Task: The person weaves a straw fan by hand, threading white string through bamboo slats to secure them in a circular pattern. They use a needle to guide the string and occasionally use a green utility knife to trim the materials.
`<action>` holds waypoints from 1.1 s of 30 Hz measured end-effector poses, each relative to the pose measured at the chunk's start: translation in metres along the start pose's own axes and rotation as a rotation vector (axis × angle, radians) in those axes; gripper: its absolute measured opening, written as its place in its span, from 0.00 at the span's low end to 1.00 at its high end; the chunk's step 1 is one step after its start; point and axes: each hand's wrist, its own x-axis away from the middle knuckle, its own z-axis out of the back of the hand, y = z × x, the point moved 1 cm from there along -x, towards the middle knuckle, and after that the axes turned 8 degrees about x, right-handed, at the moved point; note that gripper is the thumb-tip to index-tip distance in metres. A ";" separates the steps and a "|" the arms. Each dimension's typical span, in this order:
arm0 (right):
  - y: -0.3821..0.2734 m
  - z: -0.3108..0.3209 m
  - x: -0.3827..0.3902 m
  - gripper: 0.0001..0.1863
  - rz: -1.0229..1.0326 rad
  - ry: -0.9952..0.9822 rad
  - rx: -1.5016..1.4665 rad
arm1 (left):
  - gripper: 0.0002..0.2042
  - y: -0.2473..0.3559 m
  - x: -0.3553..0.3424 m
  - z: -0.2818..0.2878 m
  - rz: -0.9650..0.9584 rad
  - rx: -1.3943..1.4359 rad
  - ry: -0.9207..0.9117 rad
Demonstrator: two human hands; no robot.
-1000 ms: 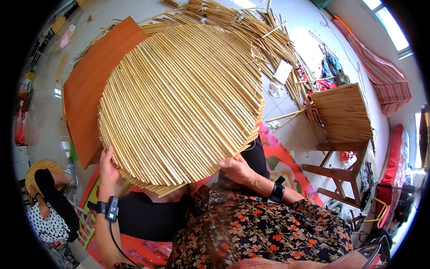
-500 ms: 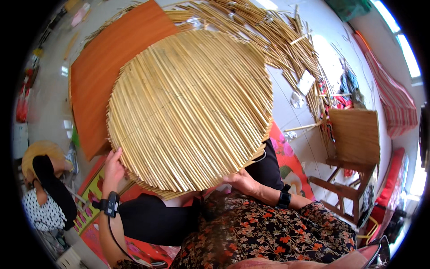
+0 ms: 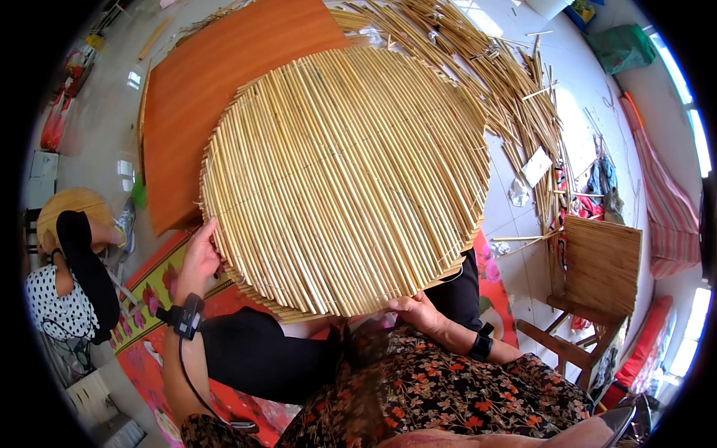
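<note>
A large round mat of straw-coloured reed stalks (image 3: 343, 179), laid side by side and crossed by thin thread lines, lies tilted over my lap. More stalk ends show beneath its near edge, like a second layer. My left hand (image 3: 200, 254) holds the mat's lower left rim, thumb on the edge and the other fingers mostly hidden. At the near right rim my right hand (image 3: 420, 310) grips the edge, thumb on top and fingers under it.
An orange board (image 3: 224, 97) lies beyond the mat. Loose stalks (image 3: 478, 60) cover the floor at the far right, near a wooden chair (image 3: 601, 257). A red floral cloth (image 3: 489, 276) spreads beneath me. Another person (image 3: 78, 284) sits at the left.
The whole view has shifted, so the mat and the room sit further right in the picture. Both hands keep their hold on the rim.
</note>
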 end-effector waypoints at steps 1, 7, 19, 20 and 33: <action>0.000 -0.001 0.000 0.20 0.004 0.000 -0.013 | 0.18 0.000 -0.001 0.001 0.004 -0.012 0.014; -0.001 -0.007 -0.001 0.16 0.051 -0.026 -0.083 | 0.18 0.001 -0.002 0.002 0.000 -0.028 0.045; 0.010 0.004 -0.003 0.16 0.020 -0.039 -0.088 | 0.17 -0.015 -0.008 0.007 -0.020 -0.030 0.050; 0.010 0.005 -0.004 0.16 0.013 -0.037 -0.083 | 0.17 -0.016 -0.009 0.007 -0.022 -0.032 0.052; 0.044 0.045 -0.014 0.30 -0.064 -0.168 -0.183 | 0.26 -0.012 -0.024 0.001 -0.799 -0.888 0.317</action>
